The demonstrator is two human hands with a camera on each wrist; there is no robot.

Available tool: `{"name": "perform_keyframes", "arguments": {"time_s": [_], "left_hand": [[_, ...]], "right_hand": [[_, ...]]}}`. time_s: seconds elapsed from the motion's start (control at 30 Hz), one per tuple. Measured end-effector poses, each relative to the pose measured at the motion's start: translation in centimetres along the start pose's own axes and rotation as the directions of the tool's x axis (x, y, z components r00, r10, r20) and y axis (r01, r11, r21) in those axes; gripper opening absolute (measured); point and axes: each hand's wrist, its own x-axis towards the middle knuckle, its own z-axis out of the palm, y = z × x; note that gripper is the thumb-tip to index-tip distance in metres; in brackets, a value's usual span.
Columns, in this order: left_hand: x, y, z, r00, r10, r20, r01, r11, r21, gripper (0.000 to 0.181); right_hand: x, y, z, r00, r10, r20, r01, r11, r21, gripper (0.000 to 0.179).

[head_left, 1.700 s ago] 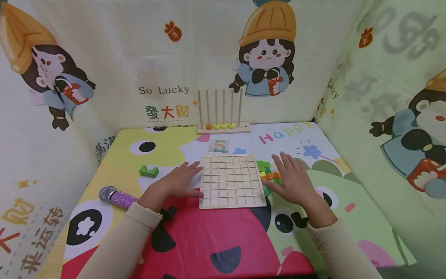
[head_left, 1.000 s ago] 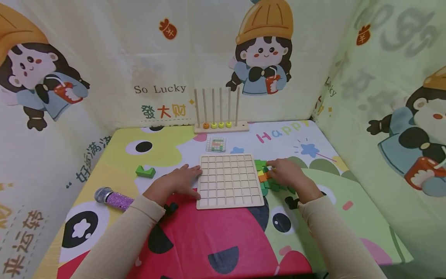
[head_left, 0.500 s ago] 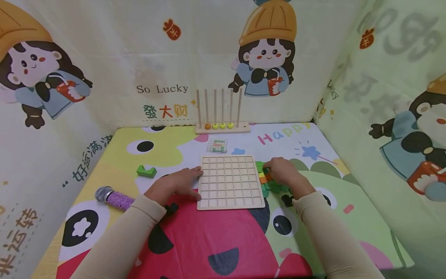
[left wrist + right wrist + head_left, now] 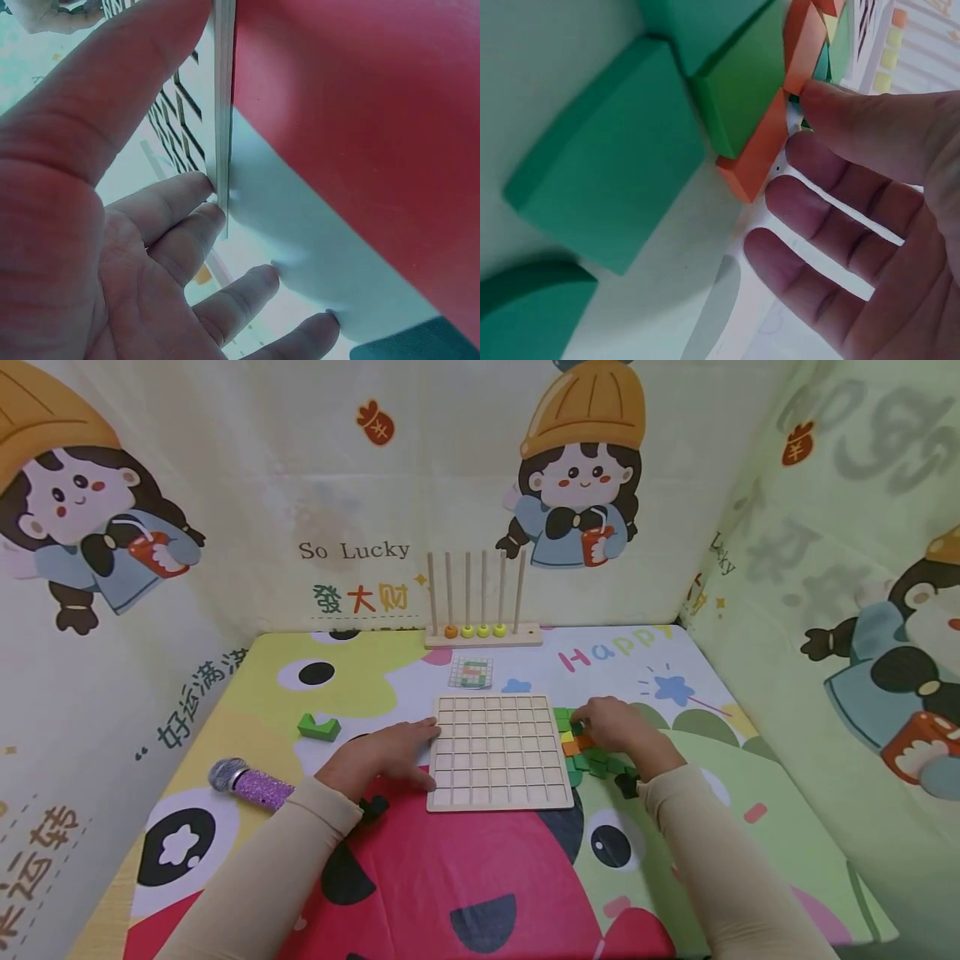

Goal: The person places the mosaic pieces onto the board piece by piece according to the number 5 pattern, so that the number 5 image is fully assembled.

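Note:
Against the left edge of the pale wooden grid board (image 4: pixel 498 752), my left hand (image 4: pixel 386 756) rests with fingers spread. In the left wrist view its thumb and two fingertips are at the board's rim (image 4: pixel 223 97). My right hand (image 4: pixel 618 727) is over a pile of small coloured blocks (image 4: pixel 592 762) by the board's right side. Thumb and forefinger pinch a small dark green block (image 4: pixel 576 727) there, mostly hidden by the fingertips. The right wrist view shows the other fingers loosely bent beside orange (image 4: pixel 757 161) and green blocks (image 4: pixel 742 82).
A small printed grid card (image 4: pixel 471 672) lies behind the board. Farther back stands a wooden peg rack (image 4: pixel 483 637) with orange and yellow beads. On the left are a green notched block (image 4: pixel 318 727) and a purple glittery microphone (image 4: pixel 258 787), its lower end behind the left arm.
My right hand has come down from above the pile, and its spread fingers have drawn together at the dark green block. The left hand has stayed at the board's left edge.

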Motion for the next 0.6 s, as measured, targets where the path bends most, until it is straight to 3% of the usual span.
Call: {"name": "perform_keyframes", "arguments": {"time_s": [0.3,0.6], "left_hand": [[0.4,0.0,0.2,1.0,-0.013,-0.001,0.013,1.0,-0.004,0.105],[0.3,-0.1,0.3,1.0,-0.022,0.006,0.022,1.0,0.001,0.104]], "right_hand": [[0.2,0.9,0.1,1.0,-0.008,-0.017,0.01,0.995,0.104,0.014],[-0.7,0.6,-0.1,1.0,0.014,-0.018,-0.012,0.993,0.117,0.024]]}}
